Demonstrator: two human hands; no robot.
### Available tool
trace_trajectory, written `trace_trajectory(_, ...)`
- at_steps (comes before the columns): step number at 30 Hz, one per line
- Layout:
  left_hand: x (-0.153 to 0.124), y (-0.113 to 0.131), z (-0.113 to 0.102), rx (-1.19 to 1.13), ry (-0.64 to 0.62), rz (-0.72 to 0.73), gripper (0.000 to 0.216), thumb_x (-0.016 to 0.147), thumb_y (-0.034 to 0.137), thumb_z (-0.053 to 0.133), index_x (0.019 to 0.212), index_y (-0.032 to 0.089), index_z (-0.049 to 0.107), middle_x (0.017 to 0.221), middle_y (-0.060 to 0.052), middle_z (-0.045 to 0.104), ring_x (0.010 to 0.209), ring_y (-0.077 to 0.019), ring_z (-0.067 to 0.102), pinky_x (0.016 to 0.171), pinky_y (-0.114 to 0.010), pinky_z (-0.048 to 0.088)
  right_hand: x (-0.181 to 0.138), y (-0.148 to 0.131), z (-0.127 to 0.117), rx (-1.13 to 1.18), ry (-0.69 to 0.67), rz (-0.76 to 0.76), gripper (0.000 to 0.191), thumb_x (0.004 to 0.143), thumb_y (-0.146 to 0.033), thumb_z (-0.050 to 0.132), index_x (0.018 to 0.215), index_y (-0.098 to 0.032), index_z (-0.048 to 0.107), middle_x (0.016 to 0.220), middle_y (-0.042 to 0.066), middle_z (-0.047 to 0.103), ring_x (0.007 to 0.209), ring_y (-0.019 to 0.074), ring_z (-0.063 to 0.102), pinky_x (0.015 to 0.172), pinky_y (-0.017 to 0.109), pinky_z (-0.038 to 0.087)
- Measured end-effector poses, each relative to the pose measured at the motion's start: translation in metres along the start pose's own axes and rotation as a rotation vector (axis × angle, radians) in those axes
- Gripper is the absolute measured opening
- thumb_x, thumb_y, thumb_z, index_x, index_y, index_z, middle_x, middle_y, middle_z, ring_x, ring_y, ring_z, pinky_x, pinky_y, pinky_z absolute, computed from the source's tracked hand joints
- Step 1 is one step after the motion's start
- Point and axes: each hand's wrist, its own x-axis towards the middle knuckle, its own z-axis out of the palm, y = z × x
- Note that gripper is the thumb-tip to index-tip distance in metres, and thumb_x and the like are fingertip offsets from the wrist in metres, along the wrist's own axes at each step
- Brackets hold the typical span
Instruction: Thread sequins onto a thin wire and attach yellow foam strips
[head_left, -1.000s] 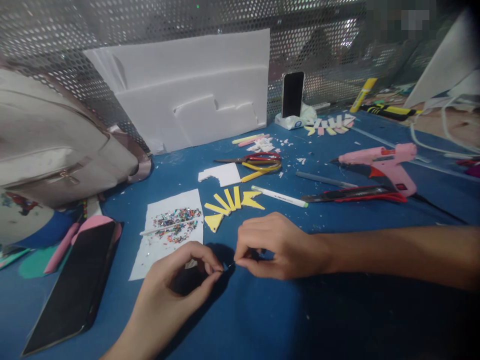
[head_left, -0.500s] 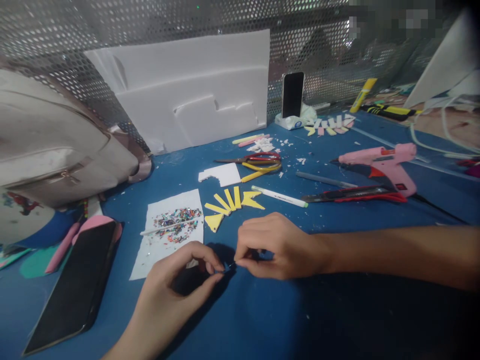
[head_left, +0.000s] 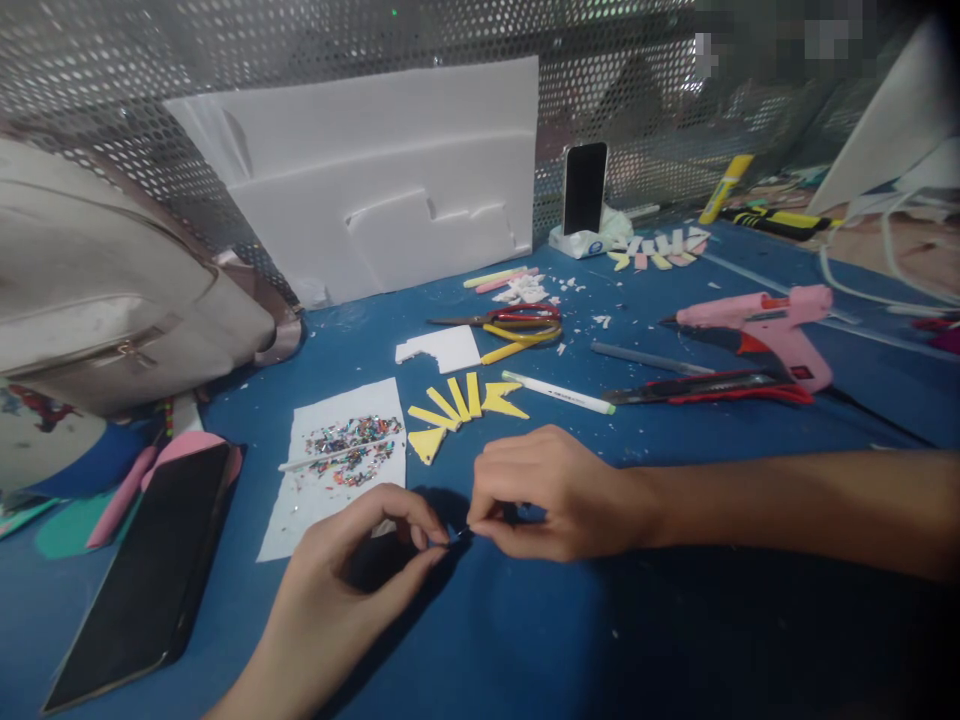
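Pinching at a tiny slender thing (head_left: 460, 534), our two hands meet just above the blue table (head_left: 540, 640), with their fingertips a slight gap apart. Our left hand (head_left: 330, 570) grips one end between thumb and forefinger; our right hand (head_left: 555, 495), thumb and forefinger pressed together and its other fingers curled, grasps the other end. The thing is too small and blurred for us to name.

Against the picture of a second ago, we see little change: our left fingertips have shifted very slightly, and a bluish glint now shows in the gap where a darker line ran. Our right hand has kept its pose.

Around us, all lies as it did. The white paper (head_left: 281, 525) with its colourful bits (head_left: 352, 440) and thin white stick (head_left: 337, 458) is partly behind our left hand. Yellow pieces (head_left: 473, 395) fan out beyond our fingers, beside the white pen (head_left: 559, 391), and the pink glue gun (head_left: 795, 310) rests farther to the right.
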Motion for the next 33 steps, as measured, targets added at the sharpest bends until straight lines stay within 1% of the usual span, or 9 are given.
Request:
trace_trajectory(4,0.0000,0.0011,0.0014,0.006,-0.005,0.017,0.013,0.082,0.012,0.064,0.084,0.024,0.063,0.076,0.003,0.067,0.071,-0.0124,0.066,0.064,-0.022,0.054,-0.0004,0.0005,0.0008,-0.029,-0.016,-0.016,0.011,0.090,-0.019,0.053,0.080,-0.017,0.057,0.073,-0.001,0.060,0.071,0.0101,0.050,0.063,0.024,0.034)
trace_trajectory(7,-0.0003,0.0015,0.0023,0.054,-0.009,0.042,0.013,0.083,0.012,0.064,0.086,0.025,0.062,0.076,0.004,0.067,0.070,-0.0110,0.065,0.065,-0.020,0.053,-0.0003,0.0008,0.0017,-0.064,-0.019,-0.040,0.012,0.091,-0.020,0.052,0.080,-0.018,0.057,0.073,-0.001,0.060,0.070,0.0103,0.051,0.062,0.024,0.034)
trace_trajectory(13,-0.0041,0.0011,0.0034,0.217,-0.008,0.165,0.014,0.085,0.012,0.063,0.091,0.025,0.060,0.081,0.002,0.067,0.073,-0.0124,0.065,0.067,-0.022,0.053,0.0005,0.0009,0.0021,-0.156,-0.028,-0.088,0.012,0.090,-0.019,0.050,0.081,-0.018,0.058,0.073,0.000,0.060,0.070,0.0113,0.052,0.061,0.024,0.034)
trace_trajectory(17,-0.0041,0.0028,0.0044,0.266,0.003,0.214,0.013,0.085,0.013,0.063,0.091,0.025,0.059,0.080,0.003,0.066,0.071,-0.0124,0.065,0.066,-0.022,0.052,0.0010,0.0003,0.0015,-0.181,-0.052,-0.107,0.012,0.090,-0.018,0.049,0.082,-0.018,0.058,0.074,0.000,0.062,0.070,0.0117,0.053,0.061,0.024,0.034)
trace_trajectory(22,-0.0035,0.0035,0.0042,0.281,0.022,0.233,0.012,0.086,0.016,0.065,0.090,0.026,0.059,0.076,0.005,0.065,0.066,-0.0107,0.064,0.062,-0.019,0.051,0.0008,0.0005,0.0019,-0.204,-0.078,-0.126,0.010,0.090,-0.017,0.049,0.086,-0.018,0.058,0.079,0.000,0.064,0.073,0.0116,0.054,0.060,0.025,0.032)
trace_trajectory(27,-0.0046,0.0029,0.0038,0.271,0.031,0.241,0.011,0.086,0.016,0.065,0.087,0.025,0.059,0.075,0.004,0.065,0.065,-0.0105,0.064,0.061,-0.019,0.051,-0.0003,0.0017,0.0027,-0.194,-0.097,-0.129,0.009,0.093,-0.021,0.050,0.092,-0.018,0.058,0.083,-0.001,0.065,0.075,0.0109,0.055,0.061,0.025,0.032)
trace_trajectory(30,-0.0044,0.0045,0.0052,0.246,0.040,0.225,0.011,0.085,0.017,0.067,0.085,0.025,0.058,0.073,0.005,0.065,0.063,-0.0099,0.064,0.060,-0.018,0.051,-0.0007,0.0024,0.0021,-0.183,-0.115,-0.143,0.010,0.094,-0.024,0.050,0.098,-0.019,0.058,0.087,0.000,0.066,0.078,0.0112,0.055,0.062,0.025,0.032)
trace_trajectory(33,-0.0040,0.0060,0.0073,0.208,0.063,0.187,0.013,0.083,0.017,0.069,0.084,0.025,0.059,0.073,0.006,0.065,0.062,-0.0090,0.064,0.060,-0.017,0.051,-0.0010,0.0026,0.0002,-0.199,-0.130,-0.180,0.013,0.096,-0.025,0.048,0.101,-0.020,0.059,0.087,0.000,0.065,0.079,0.0115,0.055,0.062,0.025,0.032)
